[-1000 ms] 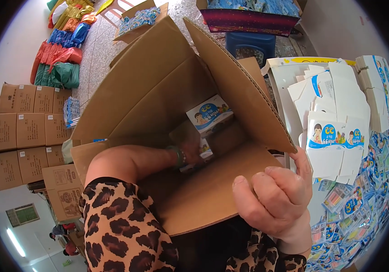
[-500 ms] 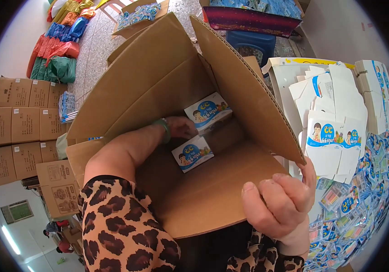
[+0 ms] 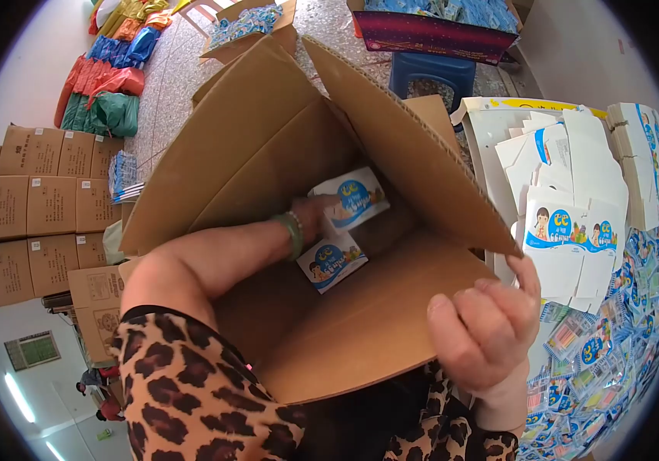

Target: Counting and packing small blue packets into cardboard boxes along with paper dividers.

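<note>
A large brown cardboard carton stands open in front of me, its flaps raised. Down inside are two small white printed boxes: one upper box and one lower box, lying close together. My left hand, with a green bangle and a beaded bracelet at the wrist, reaches into the carton. Its fingers stretch out against the near side of the upper box, slightly blurred. At the carton's right edge, my right hand has curled fingers, one hooked at the flap's corner.
Flat white printed cartons lie on the right above many small blue packets. Stacked brown cartons stand at left, coloured bags beyond them. A blue stool and a packet-filled dark red box are at the far side.
My left hand has moved up from beside the gap between the small boxes onto the upper box's side. The upper box sits slightly differently. My right hand stays at the carton's edge.
</note>
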